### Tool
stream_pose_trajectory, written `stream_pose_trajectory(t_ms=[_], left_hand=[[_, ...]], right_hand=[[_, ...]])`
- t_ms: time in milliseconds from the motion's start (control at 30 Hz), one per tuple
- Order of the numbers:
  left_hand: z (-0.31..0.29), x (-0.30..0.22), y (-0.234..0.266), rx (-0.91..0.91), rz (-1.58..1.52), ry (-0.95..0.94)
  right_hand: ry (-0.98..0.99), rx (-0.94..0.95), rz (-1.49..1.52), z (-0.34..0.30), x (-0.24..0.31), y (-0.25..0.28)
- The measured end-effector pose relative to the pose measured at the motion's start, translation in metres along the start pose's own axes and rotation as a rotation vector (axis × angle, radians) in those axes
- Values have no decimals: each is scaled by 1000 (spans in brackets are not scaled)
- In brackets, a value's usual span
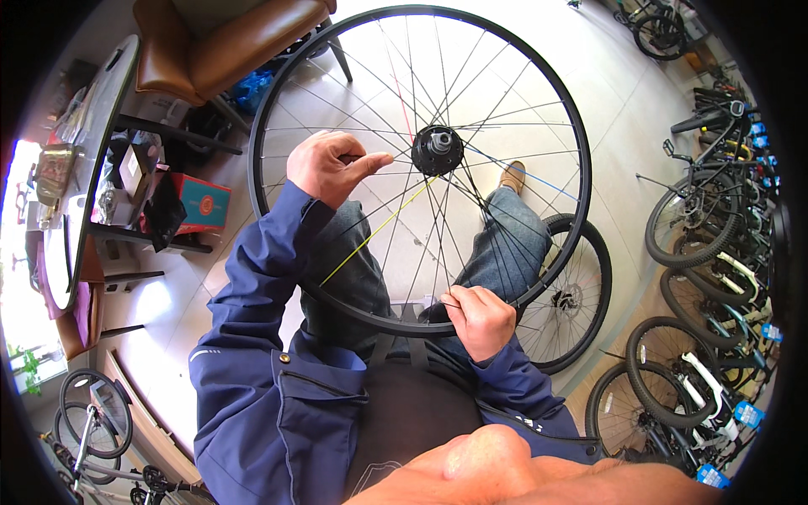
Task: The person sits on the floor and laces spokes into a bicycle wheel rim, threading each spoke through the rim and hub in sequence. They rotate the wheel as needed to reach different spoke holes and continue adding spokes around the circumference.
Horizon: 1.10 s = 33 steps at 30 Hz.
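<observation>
A large bicycle wheel with a black rim (pixel 421 10) lies across my lap, with no tyre on it. At its middle sits a black hub (pixel 437 151), from which thin dark spokes fan out. A yellow spoke (pixel 376 233), a blue spoke (pixel 522 173) and a red one stand out among them. My left hand (pixel 328 168) is closed left of the hub, thumb pointing toward it; what its curled fingers hold is hidden. Just above the near rim, my right hand (pixel 481 321) pinches what looks like a spoke near its outer end.
Beneath this wheel, at right, is another wheel with a tyre (pixel 602 311). Several bicycles (pixel 694 219) line the right side. A brown leather chair (pixel 227 50), a glass-topped table (pixel 105 109) and a red and teal box (pixel 202 204) stand left. Another bicycle (pixel 93 421) is at lower left.
</observation>
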<state>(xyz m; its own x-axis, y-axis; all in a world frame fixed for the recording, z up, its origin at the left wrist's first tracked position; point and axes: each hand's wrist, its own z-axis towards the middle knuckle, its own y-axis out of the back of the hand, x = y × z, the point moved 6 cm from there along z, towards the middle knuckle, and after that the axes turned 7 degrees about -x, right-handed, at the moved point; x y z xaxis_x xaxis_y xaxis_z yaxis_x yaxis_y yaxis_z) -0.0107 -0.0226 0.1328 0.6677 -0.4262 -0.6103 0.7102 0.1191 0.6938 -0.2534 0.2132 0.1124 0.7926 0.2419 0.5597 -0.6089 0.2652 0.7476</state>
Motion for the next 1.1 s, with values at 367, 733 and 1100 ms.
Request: stream_pose_trajectory(t_ms=[367, 733, 1100], left_hand=[[-16, 15, -12, 37, -28, 140], [-25, 15, -24, 10, -36, 108], [-25, 20, -30, 44, -36, 124]], right_hand=[[-122, -108, -6, 25, -14, 46], [-130, -53, -186, 69, -69, 40], [-370, 265, 278, 68, -66, 32]])
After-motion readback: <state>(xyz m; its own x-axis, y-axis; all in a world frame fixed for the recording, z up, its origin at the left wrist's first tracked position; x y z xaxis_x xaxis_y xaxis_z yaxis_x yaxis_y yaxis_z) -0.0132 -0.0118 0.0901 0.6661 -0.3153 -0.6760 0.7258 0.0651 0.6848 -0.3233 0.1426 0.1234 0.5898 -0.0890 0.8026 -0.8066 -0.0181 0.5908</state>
